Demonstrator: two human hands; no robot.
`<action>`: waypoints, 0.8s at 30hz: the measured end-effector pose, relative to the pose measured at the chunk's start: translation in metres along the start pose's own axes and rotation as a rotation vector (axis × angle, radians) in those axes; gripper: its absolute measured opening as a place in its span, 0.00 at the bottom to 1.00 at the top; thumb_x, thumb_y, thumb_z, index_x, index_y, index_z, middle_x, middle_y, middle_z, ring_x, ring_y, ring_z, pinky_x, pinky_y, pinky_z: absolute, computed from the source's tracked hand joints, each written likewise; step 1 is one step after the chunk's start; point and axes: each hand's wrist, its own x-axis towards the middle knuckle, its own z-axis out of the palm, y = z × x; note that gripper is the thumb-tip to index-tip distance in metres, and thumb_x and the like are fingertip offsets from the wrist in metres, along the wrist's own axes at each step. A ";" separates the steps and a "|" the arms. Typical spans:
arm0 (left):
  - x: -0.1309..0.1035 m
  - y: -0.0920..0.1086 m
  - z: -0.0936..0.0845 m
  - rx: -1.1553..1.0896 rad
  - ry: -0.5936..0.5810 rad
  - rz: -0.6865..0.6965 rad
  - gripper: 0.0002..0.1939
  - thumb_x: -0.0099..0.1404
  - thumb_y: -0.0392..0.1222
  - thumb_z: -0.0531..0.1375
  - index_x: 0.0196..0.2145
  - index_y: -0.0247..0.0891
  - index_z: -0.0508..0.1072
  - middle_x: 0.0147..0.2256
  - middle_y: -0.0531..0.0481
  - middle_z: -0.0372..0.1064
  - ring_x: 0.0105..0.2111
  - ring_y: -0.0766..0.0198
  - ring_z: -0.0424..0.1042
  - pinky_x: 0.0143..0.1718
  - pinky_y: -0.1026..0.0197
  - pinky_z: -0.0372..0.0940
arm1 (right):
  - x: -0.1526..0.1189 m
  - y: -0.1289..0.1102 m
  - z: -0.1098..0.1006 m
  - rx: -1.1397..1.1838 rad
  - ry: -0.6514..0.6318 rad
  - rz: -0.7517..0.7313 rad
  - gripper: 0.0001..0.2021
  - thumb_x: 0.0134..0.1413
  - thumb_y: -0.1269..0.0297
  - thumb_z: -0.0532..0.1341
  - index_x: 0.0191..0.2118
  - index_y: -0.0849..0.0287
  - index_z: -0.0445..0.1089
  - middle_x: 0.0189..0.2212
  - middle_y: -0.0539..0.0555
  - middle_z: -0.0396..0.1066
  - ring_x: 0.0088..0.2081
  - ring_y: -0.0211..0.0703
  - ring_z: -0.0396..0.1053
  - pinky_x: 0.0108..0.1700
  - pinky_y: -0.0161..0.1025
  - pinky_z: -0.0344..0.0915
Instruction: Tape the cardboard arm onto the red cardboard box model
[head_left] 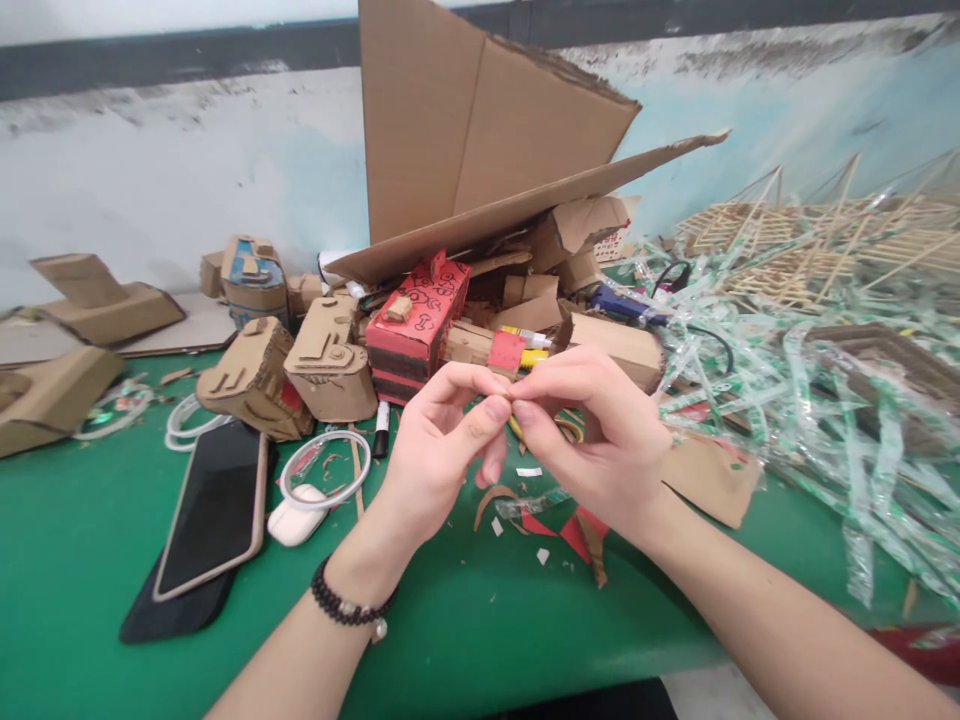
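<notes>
My left hand (442,440) and my right hand (592,435) meet fingertip to fingertip above the green table (450,640). Both are closed in a pinch, thumbs against forefingers. Whatever sits between the fingertips is too small or too hidden to name. Behind the hands are a red cardboard box (416,320) with black drawn marks and a yellow-capped tube (534,357). Part of a yellow-handled tool (570,430), perhaps scissors, shows beneath my right hand. Red paper scraps (577,535) and small white bits lie below.
At left lie a phone (214,505), a white earphone case (296,515), a coiled white ring (360,470) and cardboard models (330,365). Large cardboard sheets (427,120) lean on the wall. Tangled clear tape (817,400), wooden sticks (780,240) and a blue glue gun (626,305) fill the right.
</notes>
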 end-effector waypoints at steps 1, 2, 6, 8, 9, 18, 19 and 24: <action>0.000 0.000 0.000 0.018 0.011 0.008 0.13 0.68 0.47 0.74 0.37 0.40 0.75 0.32 0.56 0.74 0.16 0.77 0.66 0.17 0.72 0.62 | 0.000 0.000 0.000 -0.005 -0.001 -0.003 0.06 0.65 0.72 0.67 0.41 0.52 0.76 0.33 0.52 0.81 0.36 0.45 0.77 0.38 0.45 0.76; 0.000 0.000 0.000 0.035 0.022 0.014 0.14 0.68 0.47 0.74 0.37 0.40 0.75 0.32 0.56 0.75 0.16 0.76 0.66 0.17 0.71 0.63 | 0.000 0.000 0.000 -0.007 -0.001 -0.004 0.06 0.65 0.72 0.67 0.41 0.52 0.76 0.33 0.52 0.81 0.36 0.45 0.77 0.38 0.45 0.76; 0.000 0.000 0.000 0.058 0.036 0.034 0.14 0.69 0.46 0.74 0.36 0.39 0.73 0.35 0.54 0.78 0.16 0.76 0.67 0.17 0.71 0.63 | 0.001 -0.001 0.000 0.006 -0.002 0.003 0.08 0.63 0.74 0.66 0.40 0.51 0.75 0.31 0.51 0.80 0.35 0.45 0.77 0.37 0.44 0.76; 0.000 0.000 0.000 0.053 0.032 0.046 0.14 0.69 0.45 0.73 0.36 0.39 0.73 0.39 0.52 0.80 0.16 0.77 0.68 0.17 0.71 0.63 | 0.002 -0.002 0.001 0.021 -0.004 0.006 0.09 0.63 0.75 0.66 0.40 0.51 0.75 0.31 0.50 0.79 0.34 0.44 0.77 0.36 0.43 0.76; 0.000 0.000 -0.001 0.054 0.034 0.048 0.14 0.69 0.45 0.73 0.36 0.39 0.73 0.40 0.51 0.80 0.16 0.77 0.68 0.17 0.71 0.63 | 0.002 -0.002 0.001 0.026 -0.005 0.008 0.09 0.63 0.75 0.66 0.40 0.51 0.75 0.31 0.50 0.79 0.34 0.44 0.77 0.36 0.43 0.76; 0.000 0.000 -0.001 0.050 0.058 0.106 0.12 0.64 0.42 0.77 0.37 0.40 0.77 0.37 0.54 0.79 0.15 0.77 0.69 0.16 0.72 0.64 | 0.002 -0.002 -0.002 -0.028 -0.002 -0.052 0.09 0.63 0.74 0.68 0.40 0.51 0.77 0.31 0.51 0.79 0.31 0.42 0.77 0.32 0.40 0.76; 0.000 0.000 -0.001 0.056 0.071 0.102 0.11 0.65 0.42 0.76 0.37 0.40 0.78 0.38 0.54 0.80 0.15 0.77 0.69 0.16 0.72 0.64 | 0.002 -0.002 -0.002 -0.051 -0.003 -0.069 0.09 0.63 0.75 0.68 0.41 0.51 0.77 0.31 0.51 0.79 0.31 0.42 0.77 0.32 0.39 0.75; -0.001 0.002 0.001 0.118 0.132 0.101 0.10 0.66 0.41 0.75 0.38 0.40 0.78 0.38 0.53 0.82 0.15 0.77 0.69 0.16 0.73 0.64 | -0.001 0.005 -0.002 -0.156 0.025 -0.176 0.11 0.63 0.76 0.68 0.45 0.51 0.78 0.34 0.52 0.80 0.31 0.40 0.77 0.33 0.36 0.77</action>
